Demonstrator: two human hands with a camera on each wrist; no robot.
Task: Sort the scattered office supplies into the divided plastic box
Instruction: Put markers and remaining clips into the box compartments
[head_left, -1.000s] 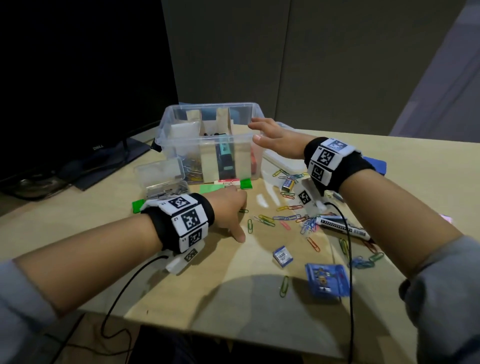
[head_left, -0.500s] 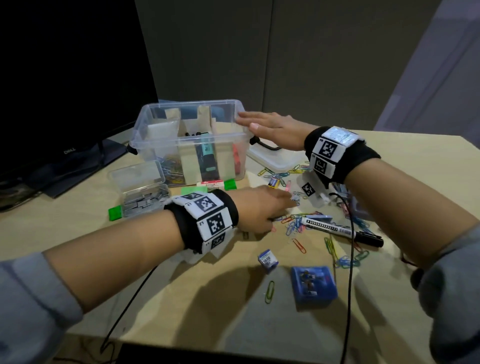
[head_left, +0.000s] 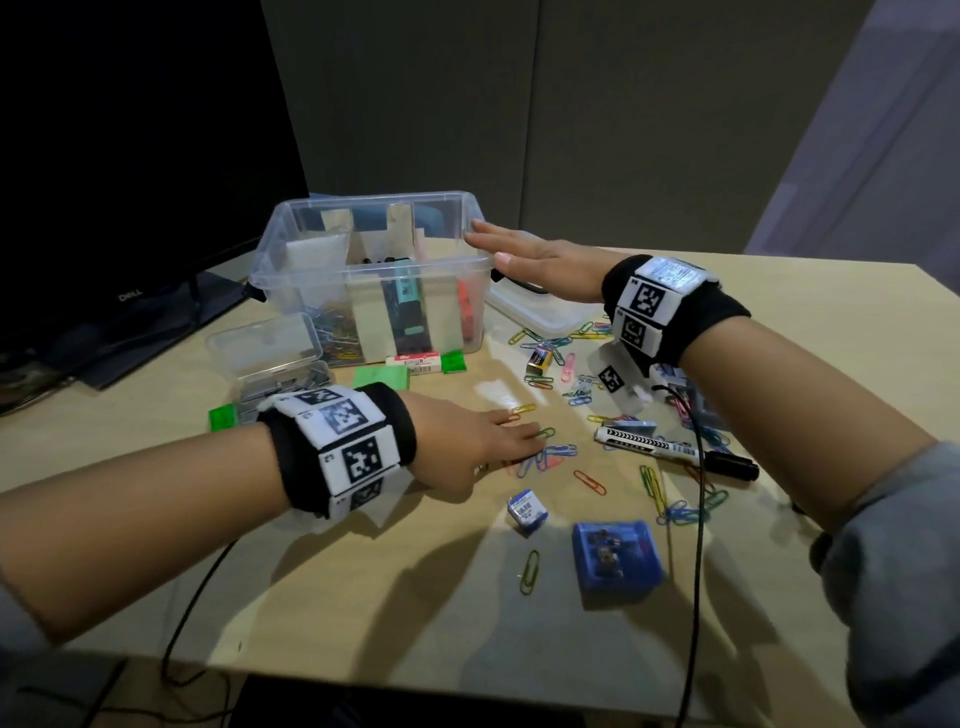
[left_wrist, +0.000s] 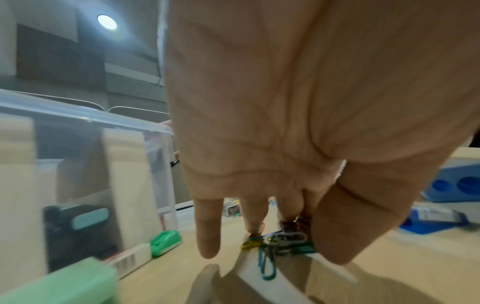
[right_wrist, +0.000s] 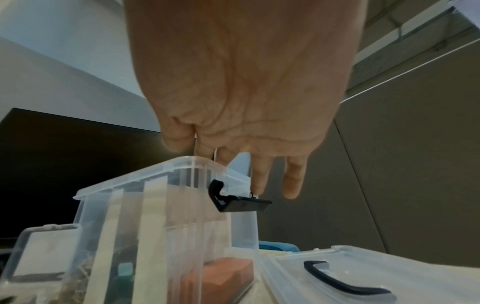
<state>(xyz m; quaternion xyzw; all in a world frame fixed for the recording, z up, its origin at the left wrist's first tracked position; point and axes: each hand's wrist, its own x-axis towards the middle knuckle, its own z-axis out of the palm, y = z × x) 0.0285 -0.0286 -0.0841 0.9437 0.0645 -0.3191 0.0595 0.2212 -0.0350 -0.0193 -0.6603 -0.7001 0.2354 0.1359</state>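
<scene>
The clear divided box stands at the back left of the table and holds clips, a teal and black item and an orange one. My right hand lies flat and straight at the box's right rim, fingertips above the black latch. My left hand reaches down onto a small heap of coloured paper clips. In the left wrist view its straight fingers and thumb touch those clips on the table. More clips lie scattered to the right.
The box's lid lies right of it. A marker, a blue case, a small blue-white packet, a battery, green pieces, a white eraser and a clear staples case are spread about. A monitor stands left.
My left hand has slid right across the table onto the heap of clips. The right hand has stayed by the box's right rim.
</scene>
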